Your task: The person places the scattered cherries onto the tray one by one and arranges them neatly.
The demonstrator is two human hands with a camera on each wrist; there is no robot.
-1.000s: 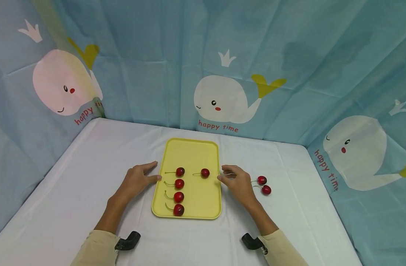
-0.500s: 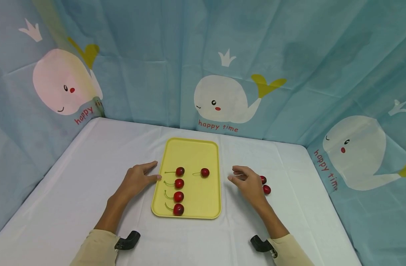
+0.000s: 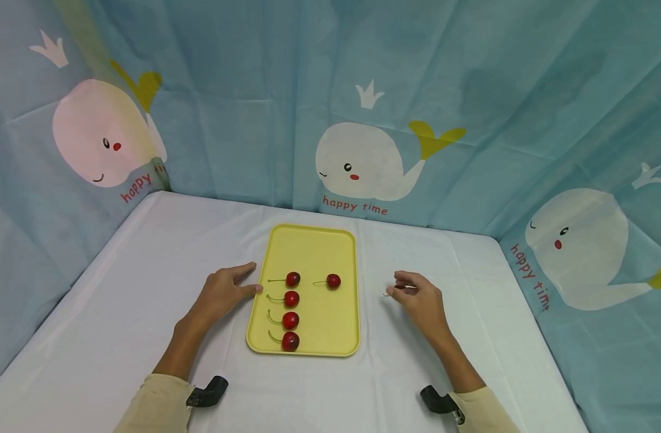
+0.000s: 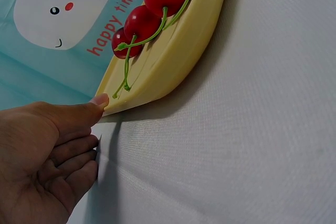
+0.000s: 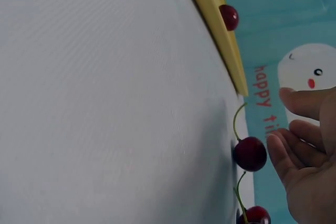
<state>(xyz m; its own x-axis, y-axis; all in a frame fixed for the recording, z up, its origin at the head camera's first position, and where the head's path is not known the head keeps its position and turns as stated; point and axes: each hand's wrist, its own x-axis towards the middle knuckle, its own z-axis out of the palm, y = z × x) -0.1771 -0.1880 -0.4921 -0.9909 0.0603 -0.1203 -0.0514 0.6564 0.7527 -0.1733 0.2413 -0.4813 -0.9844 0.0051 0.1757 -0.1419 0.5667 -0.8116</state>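
Observation:
The yellow tray (image 3: 327,325) carries a column of several red cherries (image 3: 290,320) at its left and a single cherry (image 3: 333,281) at its right. My left hand (image 3: 225,293) is at the tray's left side, its thumb touching the rim and its index finger extended apart from the thumb. Right of the tray, my right hand (image 3: 423,304) hovers with thumb and fingers apart. Close by its fingers in the right wrist view is a loose cherry (image 5: 250,154), with another cherry (image 5: 257,216) below it. From the head, the hand mostly hides these two.
White cloth (image 3: 319,391) covers the table. A light-blue curtain (image 3: 243,120) printed with whales hangs behind and along both sides. Black wrist mounts (image 3: 208,392) stick out from both sleeves.
My right hand has moved from the tray's right edge rightward, over the two loose cherries, which it now covers in the head view. The left hand and the tray stay put.

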